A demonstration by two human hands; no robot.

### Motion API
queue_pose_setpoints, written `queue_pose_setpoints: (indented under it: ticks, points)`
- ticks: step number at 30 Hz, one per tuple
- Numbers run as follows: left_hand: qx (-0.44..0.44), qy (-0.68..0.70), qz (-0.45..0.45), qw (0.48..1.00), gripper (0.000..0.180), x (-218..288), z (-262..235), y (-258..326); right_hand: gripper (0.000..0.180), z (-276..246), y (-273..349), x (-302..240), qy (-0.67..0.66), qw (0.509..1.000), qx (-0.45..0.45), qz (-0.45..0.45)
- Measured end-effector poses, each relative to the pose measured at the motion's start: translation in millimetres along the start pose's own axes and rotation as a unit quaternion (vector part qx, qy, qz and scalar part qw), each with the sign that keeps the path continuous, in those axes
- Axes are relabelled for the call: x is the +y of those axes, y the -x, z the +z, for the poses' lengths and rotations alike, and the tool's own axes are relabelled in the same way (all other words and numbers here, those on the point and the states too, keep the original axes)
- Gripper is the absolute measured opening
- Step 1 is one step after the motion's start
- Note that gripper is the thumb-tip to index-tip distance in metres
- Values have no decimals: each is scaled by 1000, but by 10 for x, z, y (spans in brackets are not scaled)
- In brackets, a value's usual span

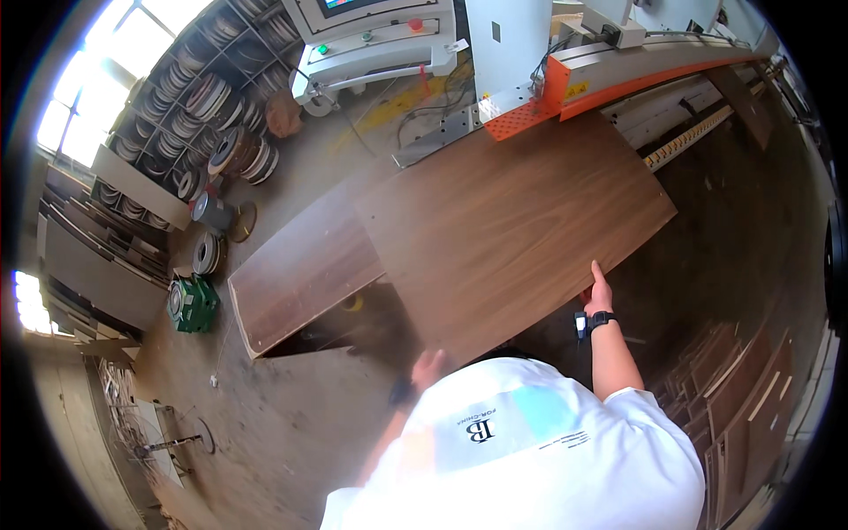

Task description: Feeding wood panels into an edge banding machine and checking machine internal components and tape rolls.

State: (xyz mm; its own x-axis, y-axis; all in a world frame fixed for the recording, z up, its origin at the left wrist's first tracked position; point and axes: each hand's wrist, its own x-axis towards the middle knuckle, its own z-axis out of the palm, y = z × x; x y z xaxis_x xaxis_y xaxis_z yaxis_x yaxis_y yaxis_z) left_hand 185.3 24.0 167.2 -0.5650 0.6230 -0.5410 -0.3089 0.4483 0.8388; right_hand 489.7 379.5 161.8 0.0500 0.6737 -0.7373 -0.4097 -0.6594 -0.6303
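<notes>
A large brown wood-grain panel lies in front of me, its far edge under the orange guard of a machine. My right hand grips its near right edge, thumb on top and the other fingers mostly hidden below. At the near left corner, my left hand is closed on the panel; it is slightly blurred and its fingertips are hard to make out. Beyond the panel's left side, a low brown board-topped stand reaches out, partly covered by the panel.
The machine's orange guard and long beam cross the far right. A control console stands at the back. Shelves of edge-banding rolls, a green box-shaped object and stacked boards line the left. More boards lean at the near right.
</notes>
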Motion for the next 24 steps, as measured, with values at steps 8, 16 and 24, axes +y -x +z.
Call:
queue_pose_setpoints:
  ticks: [8, 16, 24]
  points:
    - [-123, -118, -37, 985, 37, 467, -22, -141, 42, -370, 520, 520, 19, 1000, -22, 9]
    - [-142, -198, -9, 970, 35, -64, -894, -672, 42, -986, 1148, 1248, 4, 998, 65, -7]
    - [-204, -532, 95, 816, 38, -905, -2142, -1247, 33, -1945, 1914, 3001, 59, 984, 160, 51]
